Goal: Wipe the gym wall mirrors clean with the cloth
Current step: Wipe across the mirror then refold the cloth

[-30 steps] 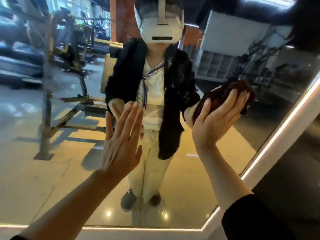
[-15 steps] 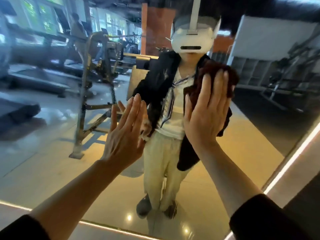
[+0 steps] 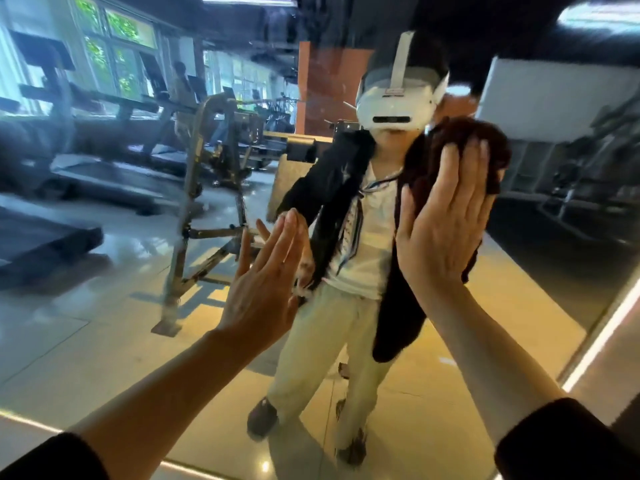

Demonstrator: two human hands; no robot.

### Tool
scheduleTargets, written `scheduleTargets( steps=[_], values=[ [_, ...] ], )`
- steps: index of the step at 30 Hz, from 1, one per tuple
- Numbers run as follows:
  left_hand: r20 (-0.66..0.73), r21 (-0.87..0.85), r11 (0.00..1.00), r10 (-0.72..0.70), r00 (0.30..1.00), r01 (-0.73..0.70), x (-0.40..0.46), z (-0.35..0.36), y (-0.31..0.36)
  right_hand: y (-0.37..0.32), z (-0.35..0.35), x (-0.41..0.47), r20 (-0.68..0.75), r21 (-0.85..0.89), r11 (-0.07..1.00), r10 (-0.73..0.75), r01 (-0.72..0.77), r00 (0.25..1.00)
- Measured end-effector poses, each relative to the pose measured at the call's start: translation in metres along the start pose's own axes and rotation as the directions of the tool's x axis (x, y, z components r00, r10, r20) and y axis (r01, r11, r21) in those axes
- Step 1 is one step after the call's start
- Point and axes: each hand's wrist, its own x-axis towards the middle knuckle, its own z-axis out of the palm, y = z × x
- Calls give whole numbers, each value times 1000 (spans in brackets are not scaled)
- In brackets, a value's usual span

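The wall mirror fills most of the view, with a lit strip along its bottom and right edges. My right hand presses a dark maroon cloth flat against the glass at upper right, fingers straight and pointing up. The cloth bunches above and beside my fingertips; most of it is hidden under my palm. My left hand rests flat on the mirror at centre, fingers straight, holding nothing. Both dark sleeves show at the bottom corners.
The mirror's lit frame edge runs diagonally at right, with dark wall beyond. The glass reflects a person in a white headset, a metal rack, treadmills at left and a glossy tiled floor.
My right hand has swept the cloth leftward and upward across the glass, then slightly back to the right. My left hand has stayed flat on the mirror. The view has shifted left and up.
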Motion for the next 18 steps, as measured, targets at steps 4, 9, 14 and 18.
scheduleTargets(
  steps=[4,9,14,18],
  values=[
    [-25,-60,997,37,999,-39,-1,5,-11,-41,15,-4,64,12,992,-123,123,990],
    [-120,-190,977,78,990,-100,-1,-13,-42,-53,11,-107,372,107,832,-541,544,755],
    [-213,-184,949,217,953,-257,28,-47,-87,-45,5,-27,149,-129,991,-18,37,989],
    [-272,-73,946,285,919,-315,84,-73,-101,-81,23,67,-63,-95,946,305,-310,950]
  ],
)
